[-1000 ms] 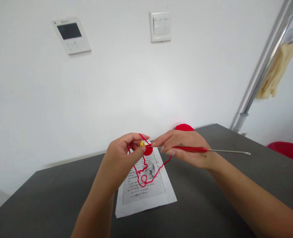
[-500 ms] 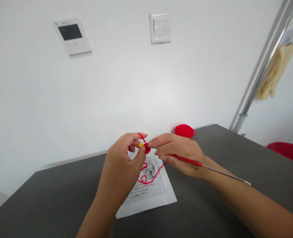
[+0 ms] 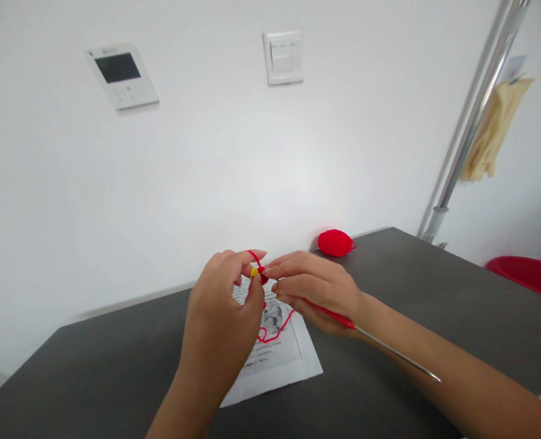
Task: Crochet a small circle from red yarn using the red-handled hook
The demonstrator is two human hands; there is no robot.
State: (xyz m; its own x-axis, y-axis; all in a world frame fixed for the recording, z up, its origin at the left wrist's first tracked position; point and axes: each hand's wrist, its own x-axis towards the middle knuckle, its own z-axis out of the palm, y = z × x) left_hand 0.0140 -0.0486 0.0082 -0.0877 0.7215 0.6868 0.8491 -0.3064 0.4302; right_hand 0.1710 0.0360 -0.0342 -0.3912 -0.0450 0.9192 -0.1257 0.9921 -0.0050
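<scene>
Between the thumb and fingers of my left hand (image 3: pixel 227 305) is a small red crochet piece (image 3: pixel 264 278), with a yellow stitch marker (image 3: pixel 254 272) beside it. A strand of red yarn (image 3: pixel 254 257) runs up over my left index finger. My right hand (image 3: pixel 322 289) is closed round the red grip of a crochet hook (image 3: pixel 332 314); its metal shaft sticks out back past the wrist. The hook's working tip meets the crochet piece, partly hidden by my fingertips. Loose yarn (image 3: pixel 277 335) hangs in a curl below, over the paper.
A printed sheet (image 3: pixel 293 369) lies on the dark grey table (image 3: pixel 114 360) under my hands. At the table's back edge, by the white wall, sits a ball of red yarn (image 3: pixel 335 242). A metal pole (image 3: pixel 462 158) and a red tub (image 3: pixel 526 274) stand at the right.
My right hand has tipped slightly, and the hook's rear end has swung lower and to the left. Both hands remain together at the crochet piece. The whole view has shifted a little.
</scene>
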